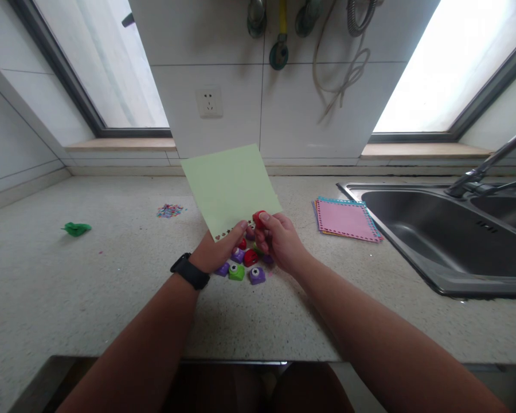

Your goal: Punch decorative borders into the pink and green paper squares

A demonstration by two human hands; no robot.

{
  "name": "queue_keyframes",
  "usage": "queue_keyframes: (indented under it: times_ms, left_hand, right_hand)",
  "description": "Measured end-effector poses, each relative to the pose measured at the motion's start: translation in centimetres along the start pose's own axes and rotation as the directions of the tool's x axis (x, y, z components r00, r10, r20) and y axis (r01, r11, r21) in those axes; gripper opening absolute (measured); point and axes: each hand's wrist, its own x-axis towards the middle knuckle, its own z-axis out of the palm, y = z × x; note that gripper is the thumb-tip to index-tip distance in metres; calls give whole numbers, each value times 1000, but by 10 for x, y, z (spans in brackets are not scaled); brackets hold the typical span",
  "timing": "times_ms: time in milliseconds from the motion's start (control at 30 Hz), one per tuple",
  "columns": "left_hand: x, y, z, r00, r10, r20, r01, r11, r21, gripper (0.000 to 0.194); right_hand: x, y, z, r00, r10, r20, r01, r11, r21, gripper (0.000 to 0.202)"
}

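A pale green sheet of paper (232, 186) is held up and tilted above the counter, with a row of small punched shapes along its near edge. My left hand (221, 248) pinches that edge, thumb on top. In my right hand (281, 240) a red craft punch (258, 218) is gripped at the paper's near edge, toward the right. Beneath the hands lie several more craft punches, among them a green one (236, 272), a purple one (257, 276) and a red one (250, 257). My hands and the paper hide part of this group.
A stack of pink and other coloured sheets (348, 219) with punched edges lies right, beside the steel sink (413, 229) and faucet (473, 178). A pile of tiny coloured paper bits (170, 210) and a crumpled green thing (76, 229) are on the left of the counter (129, 269).
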Motion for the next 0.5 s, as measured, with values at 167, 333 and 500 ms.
queue_keyframes:
  times_ms: [167, 333, 500]
  left_hand:
    - [0, -1, 1, 1000, -11, 4, 11, 1000, -5, 39]
    - [0, -2, 1, 1000, -11, 10, 11, 1000, -9, 39]
    - [0, -2, 0, 1000, -19, 9, 19, 1000, -12, 39]
  right_hand:
    - [0, 0, 1, 1000, 13, -6, -13, 999, -35, 41]
    - [0, -1, 0, 1000, -7, 0, 7, 999, -48, 40]
    - [-1, -2, 1, 999, -49, 10, 49, 998, -45, 41]
